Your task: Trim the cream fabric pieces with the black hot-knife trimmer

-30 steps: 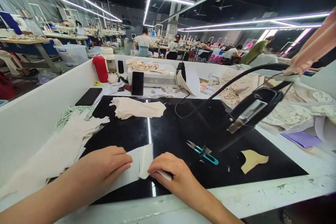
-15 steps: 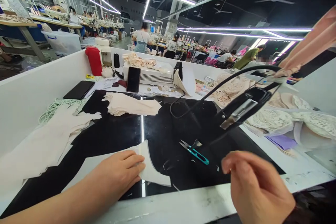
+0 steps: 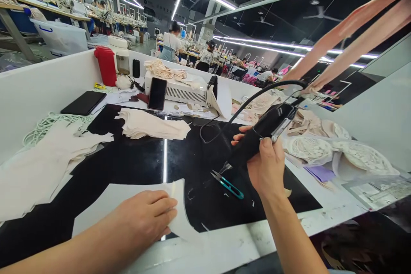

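Note:
My left hand [image 3: 146,214] lies on a white cut fabric piece [image 3: 93,203] at the front of the black mat, its fingers resting near the piece's right side. In my right hand [image 3: 269,165] is a black corded hand tool [image 3: 247,147], with the thumb on its side and fingers wrapped behind. The tool slants down to a narrow metal tip [image 3: 225,167]. Pink straps [image 3: 346,58] hold up its upper end. Close below the tip lie teal-handled thread snips [image 3: 231,187], blades apart. The fabric piece's lower right corner blends into the table edge.
Cream fabric stacks lie at left [image 3: 38,171] and mid-mat [image 3: 154,125]. A phone [image 3: 157,94] leans on a vented white box. A red cup [image 3: 105,66] stands behind. Lace bra cups [image 3: 308,149] lie at right. The black cord [image 3: 253,97] arches over the mat.
My right hand has moved up and forward and closed around the black tool, which was hanging free. The tool now slants more steeply. My left hand stays on the fabric; the view has shifted.

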Tool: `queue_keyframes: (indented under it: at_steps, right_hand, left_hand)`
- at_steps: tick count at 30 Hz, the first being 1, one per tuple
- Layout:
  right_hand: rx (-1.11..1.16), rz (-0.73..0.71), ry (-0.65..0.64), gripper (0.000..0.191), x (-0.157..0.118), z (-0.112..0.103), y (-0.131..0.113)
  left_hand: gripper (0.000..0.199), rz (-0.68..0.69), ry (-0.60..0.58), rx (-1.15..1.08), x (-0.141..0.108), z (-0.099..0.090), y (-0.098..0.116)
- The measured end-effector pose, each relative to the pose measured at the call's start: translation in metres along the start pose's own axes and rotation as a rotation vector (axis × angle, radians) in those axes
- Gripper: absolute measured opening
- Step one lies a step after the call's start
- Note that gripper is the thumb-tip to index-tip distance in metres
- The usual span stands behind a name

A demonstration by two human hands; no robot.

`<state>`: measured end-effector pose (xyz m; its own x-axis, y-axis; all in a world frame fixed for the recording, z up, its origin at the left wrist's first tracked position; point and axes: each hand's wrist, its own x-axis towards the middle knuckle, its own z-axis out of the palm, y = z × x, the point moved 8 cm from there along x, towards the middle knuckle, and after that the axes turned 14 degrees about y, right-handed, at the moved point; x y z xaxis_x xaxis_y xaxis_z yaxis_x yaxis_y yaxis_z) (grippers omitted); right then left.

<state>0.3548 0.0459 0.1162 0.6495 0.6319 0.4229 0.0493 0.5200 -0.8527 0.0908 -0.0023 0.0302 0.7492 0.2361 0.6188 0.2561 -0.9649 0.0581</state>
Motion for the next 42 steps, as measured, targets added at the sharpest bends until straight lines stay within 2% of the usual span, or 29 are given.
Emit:
queue_keyframes:
  at_steps: [3,6,9,14,22,27,30,37,42]
  right_hand:
    - [0.052,0.03,-0.135,0.049,-0.006,0.019,-0.001]
    - [0.084,0.035,-0.216,0.051,-0.014,0.037,-0.001]
    - [0.125,0.006,-0.228,0.051,-0.024,0.052,0.0]
    - [0.21,-0.01,-0.167,0.054,-0.045,0.069,0.01]
    - [0.193,-0.018,-0.068,0.053,-0.05,0.077,0.024]
    - [0.195,-0.001,-0.089,0.046,-0.05,0.081,0.021]
    - [0.217,0.025,-0.099,0.041,-0.051,0.081,0.017]
    - [0.209,0.018,-0.097,0.04,-0.054,0.079,0.016]
    - [0.241,0.035,-0.113,0.038,-0.056,0.082,0.019]
  left_hand:
    - [0.019,-0.007,0.014,-0.018,0.008,0.0,-0.004]
    - [0.019,-0.031,-0.026,-0.015,0.014,0.009,-0.01]
    - [0.026,-0.013,-0.081,0.013,0.015,0.023,-0.012]
    - [0.025,0.073,-0.084,0.11,0.013,0.033,-0.006]
    - [0.027,0.057,0.048,0.166,0.007,0.033,-0.002]
    - [0.025,-0.001,0.115,0.155,-0.001,0.043,-0.002]
    - [0.026,-0.006,0.138,0.139,0.001,0.04,-0.001]
    - [0.023,0.002,0.104,0.137,0.011,0.029,-0.003]
    - [0.025,-0.015,0.085,0.089,0.014,0.027,-0.005]
